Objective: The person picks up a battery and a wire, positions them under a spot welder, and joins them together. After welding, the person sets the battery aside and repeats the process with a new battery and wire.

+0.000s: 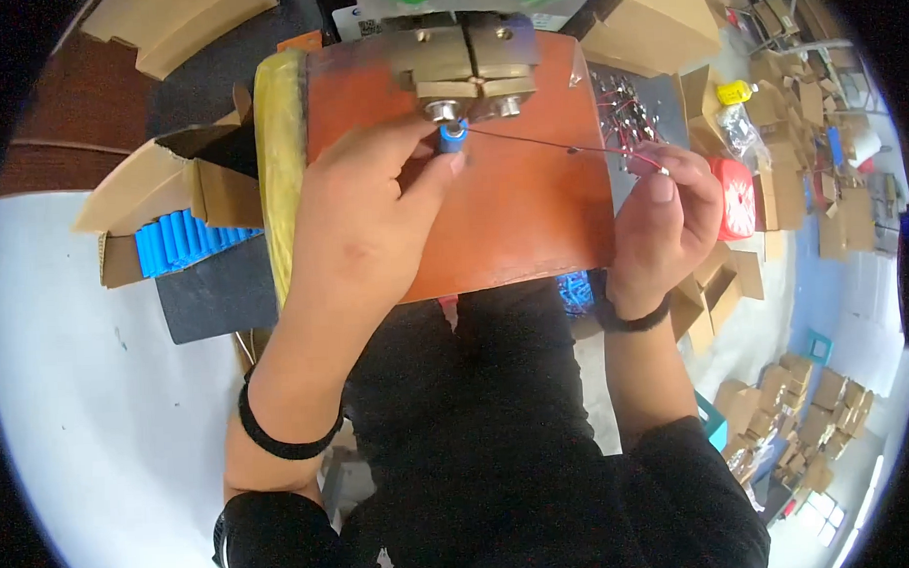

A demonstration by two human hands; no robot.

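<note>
Hands point(362, 217), one blue cell point(452, 137), one wire point(560, 147)

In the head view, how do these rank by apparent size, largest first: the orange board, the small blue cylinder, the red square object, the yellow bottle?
1. Orange board, by far.
2. Red square object.
3. Yellow bottle. It lies farther away, so real size is unsure.
4. Blue cylinder, mostly hidden in the left hand.

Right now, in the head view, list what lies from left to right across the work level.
Cardboard box of blue cylinders → left hand pinching a blue cylinder → thin wire → right hand → red square object → yellow bottle.
</note>
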